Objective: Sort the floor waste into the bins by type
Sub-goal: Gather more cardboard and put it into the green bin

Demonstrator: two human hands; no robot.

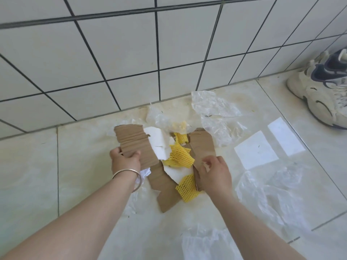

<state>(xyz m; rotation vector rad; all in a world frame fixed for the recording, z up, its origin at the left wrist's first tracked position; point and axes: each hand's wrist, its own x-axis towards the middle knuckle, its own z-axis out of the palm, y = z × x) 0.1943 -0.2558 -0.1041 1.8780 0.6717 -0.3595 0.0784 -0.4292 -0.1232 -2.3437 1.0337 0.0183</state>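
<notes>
Cardboard (pixel 137 143) scraps lie just ahead of us by the wall (pixel 112 53); our left hand (pixel 124 162) pinches one, right hand (pixel 214 175) clasps another's (pixel 203 145) near edge.

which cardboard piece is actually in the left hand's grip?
The upper-left cardboard piece, pinched at its lower edge by the left hand. The long cardboard strip lies flat; the right cardboard piece is by the right hand.

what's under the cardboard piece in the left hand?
Under the cardboard piece pinched by the left hand, a torn white sheet sticks out on the right, with yellow foam net beyond. Anything directly beneath is covered.
</notes>
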